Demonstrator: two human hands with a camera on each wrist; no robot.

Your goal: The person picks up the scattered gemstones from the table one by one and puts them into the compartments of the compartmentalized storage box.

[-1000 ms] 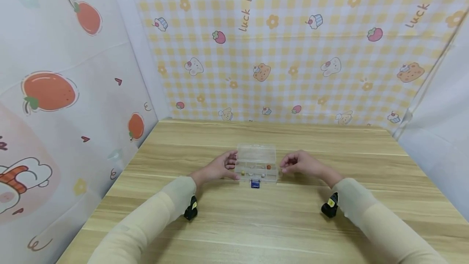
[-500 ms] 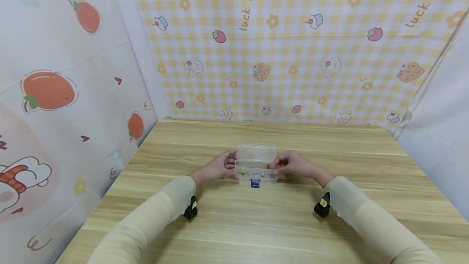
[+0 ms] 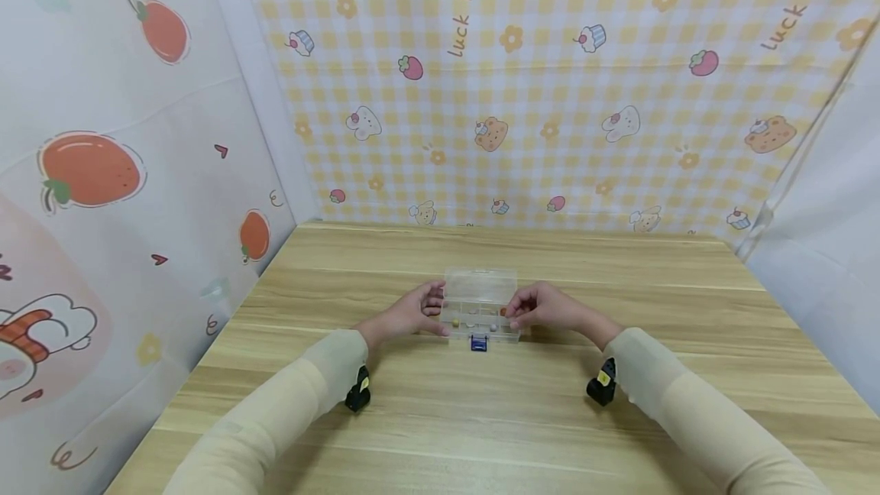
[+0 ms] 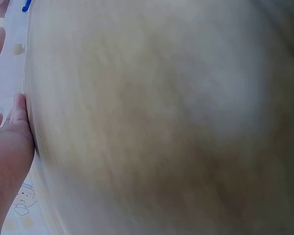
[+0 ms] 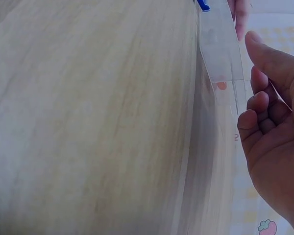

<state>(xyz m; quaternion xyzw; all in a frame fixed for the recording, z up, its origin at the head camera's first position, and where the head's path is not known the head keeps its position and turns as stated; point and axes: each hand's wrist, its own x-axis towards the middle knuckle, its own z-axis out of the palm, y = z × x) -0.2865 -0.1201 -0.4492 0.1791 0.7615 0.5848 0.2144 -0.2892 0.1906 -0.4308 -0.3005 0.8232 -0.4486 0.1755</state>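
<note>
A small clear plastic compartment box (image 3: 462, 332) with a dark blue latch (image 3: 479, 343) stands on the table, its lid (image 3: 480, 286) raised at the back. Small pieces lie in its compartments: a yellow one (image 3: 456, 324), an orange-red one (image 3: 503, 312) and several pale ones. My left hand (image 3: 411, 312) grips the box's left end, thumb at the front corner and fingers towards the back. Over the right compartments is my right hand (image 3: 550, 307), fingers bent, thumb and fingertips close by the orange-red piece and partly covering it. I cannot tell whether the fingertips hold anything.
The wood-grain table (image 3: 474, 418) carries the box near its middle. Behind it hangs a yellow checked cloth (image 3: 522, 98); a printed white cloth (image 3: 172, 174) covers the left side. Black wrist cameras (image 3: 358, 389) sit below both sleeves.
My right hand has moved left from beside the box to over its right compartments, where it now partly covers the orange-red piece. The left hand and the box have stayed in place.
</note>
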